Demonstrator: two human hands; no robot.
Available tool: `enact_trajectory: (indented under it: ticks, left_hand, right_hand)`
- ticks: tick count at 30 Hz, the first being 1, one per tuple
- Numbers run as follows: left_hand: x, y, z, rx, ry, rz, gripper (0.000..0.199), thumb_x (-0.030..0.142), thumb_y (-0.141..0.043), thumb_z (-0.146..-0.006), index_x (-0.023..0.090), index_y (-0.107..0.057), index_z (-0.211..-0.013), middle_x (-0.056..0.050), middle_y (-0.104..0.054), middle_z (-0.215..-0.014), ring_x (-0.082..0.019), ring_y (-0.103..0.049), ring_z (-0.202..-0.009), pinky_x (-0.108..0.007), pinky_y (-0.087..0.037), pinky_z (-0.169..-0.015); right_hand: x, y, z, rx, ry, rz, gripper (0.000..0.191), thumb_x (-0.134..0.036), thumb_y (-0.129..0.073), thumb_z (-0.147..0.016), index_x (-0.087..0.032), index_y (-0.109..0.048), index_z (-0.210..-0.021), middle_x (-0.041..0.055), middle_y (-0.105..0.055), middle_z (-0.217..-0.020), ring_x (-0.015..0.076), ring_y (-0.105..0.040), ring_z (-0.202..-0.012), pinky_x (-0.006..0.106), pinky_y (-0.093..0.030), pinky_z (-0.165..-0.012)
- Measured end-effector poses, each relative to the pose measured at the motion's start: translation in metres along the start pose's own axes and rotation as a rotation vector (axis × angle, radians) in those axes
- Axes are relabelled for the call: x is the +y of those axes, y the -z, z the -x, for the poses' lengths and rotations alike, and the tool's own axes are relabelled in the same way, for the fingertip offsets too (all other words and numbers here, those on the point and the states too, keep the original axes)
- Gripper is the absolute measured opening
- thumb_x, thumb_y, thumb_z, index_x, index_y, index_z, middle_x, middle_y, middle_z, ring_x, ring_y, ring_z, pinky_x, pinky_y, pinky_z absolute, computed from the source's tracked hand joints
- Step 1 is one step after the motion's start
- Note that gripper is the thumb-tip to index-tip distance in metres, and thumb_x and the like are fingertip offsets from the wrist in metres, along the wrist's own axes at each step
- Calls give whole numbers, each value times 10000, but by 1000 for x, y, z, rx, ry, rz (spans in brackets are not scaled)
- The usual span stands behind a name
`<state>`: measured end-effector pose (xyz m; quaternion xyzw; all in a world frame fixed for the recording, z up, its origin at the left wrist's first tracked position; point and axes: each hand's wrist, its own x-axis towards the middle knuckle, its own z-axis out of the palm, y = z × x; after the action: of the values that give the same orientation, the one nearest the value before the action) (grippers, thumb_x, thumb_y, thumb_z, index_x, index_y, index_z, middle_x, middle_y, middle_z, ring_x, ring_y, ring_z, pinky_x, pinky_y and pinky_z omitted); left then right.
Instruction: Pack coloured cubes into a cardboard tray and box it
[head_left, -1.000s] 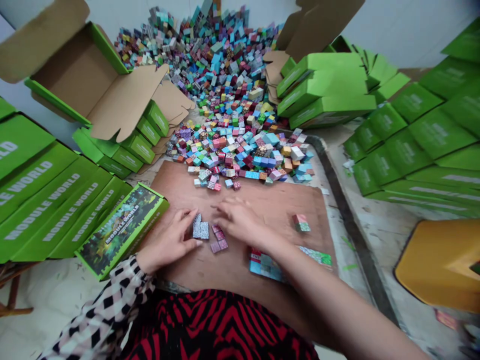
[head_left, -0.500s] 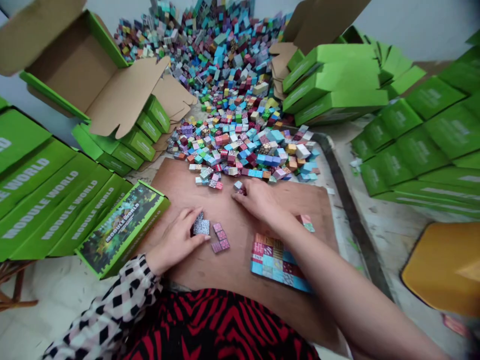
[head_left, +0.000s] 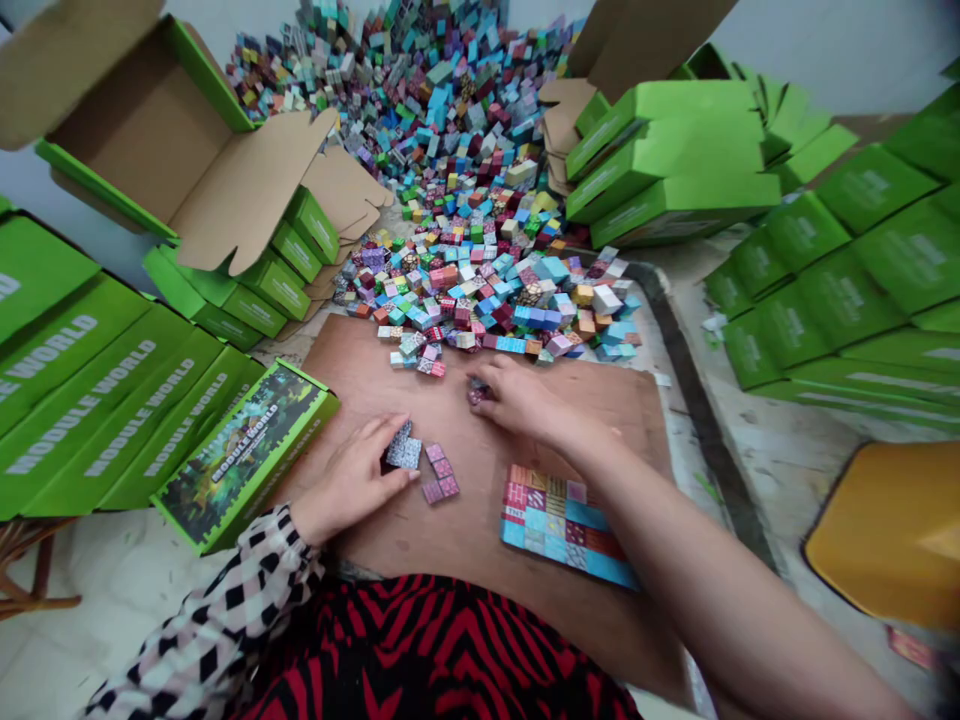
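Observation:
On the brown cardboard sheet, my left hand (head_left: pixel 356 470) curves its fingers and thumb round a small cluster of grey speckled cubes (head_left: pixel 405 452). Just right of them lie several pink-purple cubes (head_left: pixel 441 474) in a bent row. My right hand (head_left: pixel 521 398) pinches a small dark patterned cube (head_left: pixel 478 389) near the front of the loose pile. Under my right forearm sits a flat block of joined cubes (head_left: pixel 551 518) with light blue, red and yellow faces, partly hidden by the arm.
A large heap of small coloured cubes (head_left: pixel 480 260) spreads back to the wall. A printed green box (head_left: pixel 247 450) lies left of the cardboard sheet (head_left: pixel 450 545). An open carton (head_left: pixel 161 130) and stacked green boxes (head_left: pixel 667 160) flank the heap. A yellow stool (head_left: pixel 889 530) stands at right.
My right hand has shifted slightly right, and the cube in its fingers has turned to show a darker face. My left hand stays in place by the grey cubes.

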<state>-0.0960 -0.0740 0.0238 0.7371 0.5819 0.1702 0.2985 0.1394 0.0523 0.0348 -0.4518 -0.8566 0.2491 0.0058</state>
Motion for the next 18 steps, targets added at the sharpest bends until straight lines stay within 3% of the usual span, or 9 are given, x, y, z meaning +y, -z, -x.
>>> enact_trajectory:
  ticks: [4, 7, 10, 14, 18]
  left_hand:
    - [-2, -1, 0, 3, 9, 3, 650, 398, -628, -822, 211, -406, -1404, -119, -494, -1357, -288, -459, -1257, -470, -396, -1054]
    - [-3, -1, 0, 1, 0, -4, 651, 409, -631, -819, 221, -409, -1402, -109, -498, -1355, -281, -464, -1255, -461, -399, -1053]
    - [-3, 0, 0, -3, 1, -10, 641, 414, -625, -825, 197, -420, -1391, -118, -495, -1363, -278, -458, -1263, -462, -378, -1071]
    - [-2, 0, 1, 15, -11, 0, 624, 408, -625, -826, 190, -438, -1379, -121, -498, -1367, -277, -456, -1269, -465, -367, -1081]
    - [-3, -1, 1, 16, -9, 4, 614, 408, -627, -824, 202, -448, -1374, -118, -497, -1374, -281, -455, -1274, -474, -364, -1083]
  right_hand:
    - [-1, -4, 9, 8, -25, 41, 309, -328, -711, -744, -172, -590, -982, 94, -480, -1089, 216, -511, -925, 319, -435, -801]
    - [-5, 0, 16, -18, 75, -2, 264, -164, -655, -761, -176, -605, -1020, 90, -434, -1153, 189, -499, -960, 294, -421, -850]
    - [-9, 4, 18, -82, 163, -12, 244, -97, -512, -838, -170, -639, -1033, 89, -479, -1083, 176, -504, -923, 282, -413, -826]
    - [-12, -1, 15, -70, 134, 18, 189, -226, -485, -909, -163, -661, -938, 78, -519, -963, 174, -515, -838, 285, -412, -755]
    - [-13, -7, 18, -29, 40, -27, 213, -339, -607, -859, -167, -625, -982, 71, -521, -993, 183, -532, -863, 292, -429, -774]
